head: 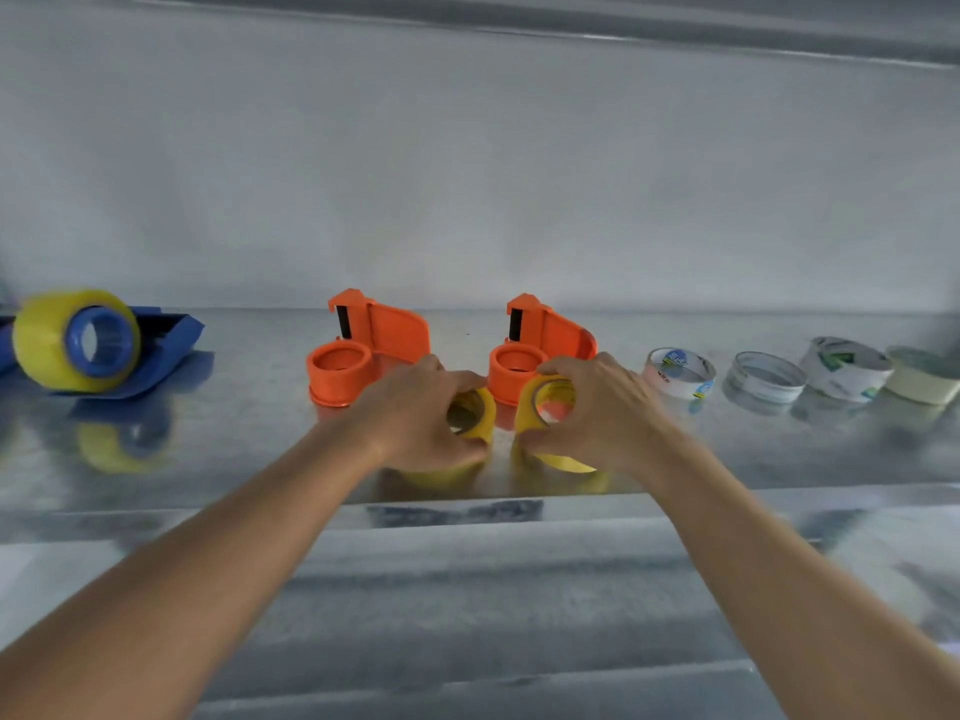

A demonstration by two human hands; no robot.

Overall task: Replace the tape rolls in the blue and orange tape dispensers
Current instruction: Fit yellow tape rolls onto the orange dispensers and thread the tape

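I held a yellow tape roll in each hand, low over the near middle of the shiny metal shelf point(779, 459). My left hand point(421, 407) curled round the left yellow roll point(475, 413), thumb below and fingers over its top, so that only the right part of the ring showed past my knuckles. My right hand point(597, 407) gripped the right yellow roll point(545, 402), which stood on edge with its open core turned toward me; fingers lay over its top and my thumb pressed at its lower edge. The two rolls were just beside each other, with a narrow gap between them.

Just beyond my hands stood two orange dispensers, both with bare hubs. The left orange dispenser point(363, 356) was slightly left of my left hand, and the right orange dispenser point(540, 345) sat right behind the roll in my right hand.

Far to the left lay the blue dispenser point(156, 350), with a full yellow roll point(47, 345) already on its blue hub.

To the right, well apart from my hands, a row of four empty cores ran along the shelf: a white printed core point(680, 379), a clear-looking ring point(763, 379), another printed white core point(844, 368), and a cream-coloured one point(922, 379) at the far right edge. A plain grey wall point(467, 174) rose behind the shelf.
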